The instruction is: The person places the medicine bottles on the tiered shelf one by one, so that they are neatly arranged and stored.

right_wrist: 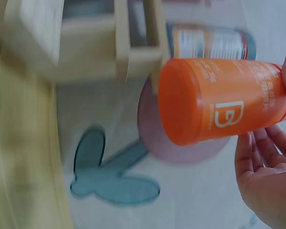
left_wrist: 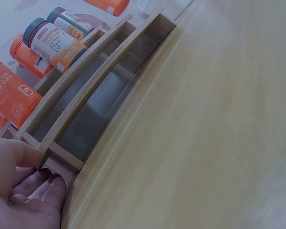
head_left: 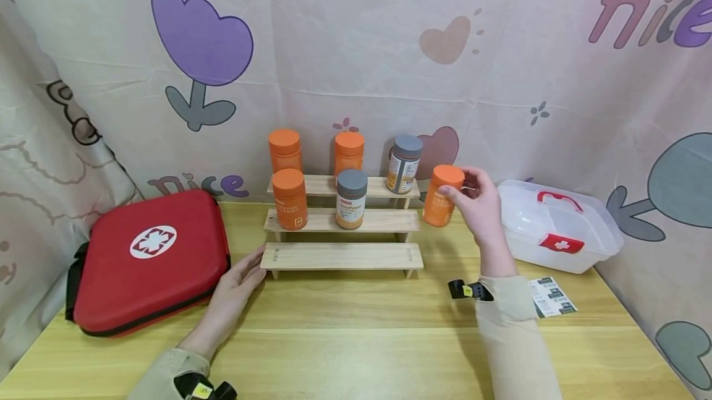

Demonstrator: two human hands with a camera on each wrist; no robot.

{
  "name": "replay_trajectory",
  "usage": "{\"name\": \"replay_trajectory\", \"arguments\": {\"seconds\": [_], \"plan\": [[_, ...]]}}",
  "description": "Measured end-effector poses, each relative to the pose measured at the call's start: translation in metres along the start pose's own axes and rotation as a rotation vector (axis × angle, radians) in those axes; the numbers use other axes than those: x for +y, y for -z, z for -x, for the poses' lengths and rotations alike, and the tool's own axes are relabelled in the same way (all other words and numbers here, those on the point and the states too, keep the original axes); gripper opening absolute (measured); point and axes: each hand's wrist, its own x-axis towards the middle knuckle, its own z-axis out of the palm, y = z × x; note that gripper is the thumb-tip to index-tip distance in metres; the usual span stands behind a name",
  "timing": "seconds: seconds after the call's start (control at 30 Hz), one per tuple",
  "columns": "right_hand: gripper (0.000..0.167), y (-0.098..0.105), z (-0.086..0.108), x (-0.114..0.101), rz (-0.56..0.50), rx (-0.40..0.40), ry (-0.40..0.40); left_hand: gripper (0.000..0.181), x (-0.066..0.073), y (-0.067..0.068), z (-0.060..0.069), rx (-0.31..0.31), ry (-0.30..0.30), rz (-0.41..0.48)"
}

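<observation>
My right hand grips an orange bottle just right of a three-step wooden rack. In the right wrist view the bottle is held near its lid end, its base apart from the rack. My left hand holds the left end of the rack's lowest step; in the left wrist view its fingers bend beside the end leg. On the middle step stand an orange bottle and a grey-lidded bottle. The top step bears two orange bottles and a grey-lidded one.
A red first-aid case lies at the left of the table. To the right stand a clear-lidded white box with a red handle and, before it, a printed card. A patterned cloth hangs behind.
</observation>
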Motion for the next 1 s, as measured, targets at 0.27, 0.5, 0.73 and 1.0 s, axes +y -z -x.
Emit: {"name": "replay_trajectory", "arguments": {"seconds": [0.27, 0.5, 0.73, 1.0], "plan": [[0.051, -0.035, 0.009, -0.014, -0.103, -0.048, 0.067, 0.055, 0.001, -0.001, 0.0, -0.001, 0.009, -0.003], [0.051, -0.052, 0.022, -0.035, -0.093, -0.056, 0.036, 0.055, 0.001, -0.002, 0.0, 0.0, 0.016, -0.008], [0.051, -0.059, 0.026, -0.04, -0.13, -0.022, 0.0, 0.055, 0.002, -0.001, 0.0, 0.002, 0.018, -0.014], [0.054, -0.061, 0.028, -0.04, -0.099, -0.028, 0.002, 0.055, 0.001, -0.001, -0.001, -0.001, 0.017, -0.001]]}}
